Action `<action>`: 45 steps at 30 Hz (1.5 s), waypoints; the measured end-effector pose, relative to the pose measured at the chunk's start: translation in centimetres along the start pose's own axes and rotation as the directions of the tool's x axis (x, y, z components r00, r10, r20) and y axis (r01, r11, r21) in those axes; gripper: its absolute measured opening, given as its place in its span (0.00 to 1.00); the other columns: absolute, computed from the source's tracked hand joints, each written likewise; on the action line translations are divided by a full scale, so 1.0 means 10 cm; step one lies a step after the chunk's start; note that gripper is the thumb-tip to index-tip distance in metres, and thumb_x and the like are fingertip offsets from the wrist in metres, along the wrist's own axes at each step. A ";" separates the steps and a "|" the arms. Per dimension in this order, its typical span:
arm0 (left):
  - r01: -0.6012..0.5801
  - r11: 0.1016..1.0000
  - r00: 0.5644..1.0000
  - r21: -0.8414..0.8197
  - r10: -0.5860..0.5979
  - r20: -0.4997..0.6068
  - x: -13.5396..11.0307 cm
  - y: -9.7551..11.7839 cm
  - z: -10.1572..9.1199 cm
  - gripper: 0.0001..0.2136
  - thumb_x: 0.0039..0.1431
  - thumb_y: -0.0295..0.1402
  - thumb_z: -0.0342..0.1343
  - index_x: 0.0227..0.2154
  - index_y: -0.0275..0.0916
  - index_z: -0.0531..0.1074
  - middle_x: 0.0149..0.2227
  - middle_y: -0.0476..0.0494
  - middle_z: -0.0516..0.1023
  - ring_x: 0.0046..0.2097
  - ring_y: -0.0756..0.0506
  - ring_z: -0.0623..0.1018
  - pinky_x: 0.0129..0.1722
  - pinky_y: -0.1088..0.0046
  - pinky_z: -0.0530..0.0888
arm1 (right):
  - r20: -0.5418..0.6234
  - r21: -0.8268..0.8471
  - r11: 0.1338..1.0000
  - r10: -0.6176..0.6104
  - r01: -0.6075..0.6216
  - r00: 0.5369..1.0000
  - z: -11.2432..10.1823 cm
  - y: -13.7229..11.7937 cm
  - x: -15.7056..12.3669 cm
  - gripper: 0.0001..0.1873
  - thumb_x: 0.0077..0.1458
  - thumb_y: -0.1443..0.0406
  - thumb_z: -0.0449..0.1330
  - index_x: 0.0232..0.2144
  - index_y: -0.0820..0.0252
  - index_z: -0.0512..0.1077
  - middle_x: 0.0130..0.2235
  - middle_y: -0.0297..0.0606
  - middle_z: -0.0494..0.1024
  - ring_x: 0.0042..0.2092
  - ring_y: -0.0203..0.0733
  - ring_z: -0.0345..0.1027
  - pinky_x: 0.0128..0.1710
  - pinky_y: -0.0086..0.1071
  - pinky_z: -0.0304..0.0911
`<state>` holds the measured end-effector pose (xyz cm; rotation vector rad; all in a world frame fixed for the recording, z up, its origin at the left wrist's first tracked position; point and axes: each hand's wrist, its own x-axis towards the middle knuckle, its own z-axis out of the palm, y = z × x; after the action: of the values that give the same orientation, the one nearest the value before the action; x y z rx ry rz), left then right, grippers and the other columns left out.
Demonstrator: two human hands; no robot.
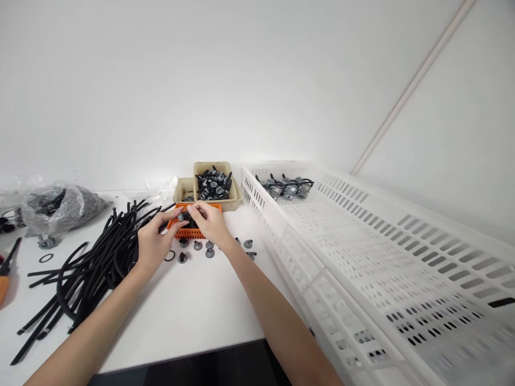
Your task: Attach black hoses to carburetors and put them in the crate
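Observation:
My left hand (155,241) pinches a small grey metal part (181,217) between thumb and fingertips, above the front of an orange plastic basket (189,234). Close beside it, my right hand (212,224) has its thumb and forefinger pressed together; whatever they hold is too small or hidden to name. Dark parts lie inside the basket, partly covered by my hands. In front of it several small grey metal fittings (210,252) with dark stems stand on the white table (193,311). A black rubber ring (169,255) lies near my left wrist.
Black rubber tubes (100,262) are heaped at left, beside a clear plastic bag (60,206) of parts. Behind the basket, a beige tray (213,165) holds black-and-grey parts. A large white crate (333,257) fills the right, with several assembled metal pieces (287,187) at its far end.

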<state>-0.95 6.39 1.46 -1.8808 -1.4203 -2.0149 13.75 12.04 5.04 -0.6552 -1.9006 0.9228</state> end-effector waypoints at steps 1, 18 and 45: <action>-0.025 1.000 1.000 0.016 0.025 -0.018 0.00 -0.01 0.00 0.07 0.55 0.34 0.62 0.36 0.39 0.74 0.40 0.44 0.82 0.44 0.43 0.81 0.48 0.63 0.77 | -0.002 0.028 1.000 0.003 -0.003 1.000 -0.01 0.00 0.00 0.15 0.59 0.54 0.54 0.32 0.59 0.69 0.31 0.33 0.72 0.33 0.36 0.65 0.35 0.30 0.62; 0.027 1.000 0.987 0.013 -0.029 0.157 0.03 -0.03 0.00 0.10 0.50 0.36 0.64 0.30 0.41 0.68 0.30 0.51 0.73 0.33 0.49 0.73 0.35 0.73 0.72 | 0.098 0.224 0.964 0.122 -0.142 0.988 0.00 -0.02 0.01 0.12 0.51 0.57 0.63 0.32 0.60 0.75 0.33 0.37 0.78 0.35 0.38 0.71 0.38 0.33 0.66; 0.512 0.713 0.856 -0.479 -0.471 0.214 0.11 -0.07 -0.02 0.17 0.51 0.47 0.62 0.34 0.39 0.71 0.33 0.48 0.74 0.37 0.50 0.74 0.41 0.74 0.70 | 0.055 0.264 0.961 0.069 -0.081 0.996 -0.04 -0.09 0.01 0.13 0.43 0.59 0.67 0.29 0.59 0.69 0.26 0.29 0.68 0.27 0.32 0.61 0.29 0.29 0.60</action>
<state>-1.78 7.29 1.94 -1.9043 -1.6646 -2.8690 13.96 11.70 5.96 -0.5510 -1.7583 1.2250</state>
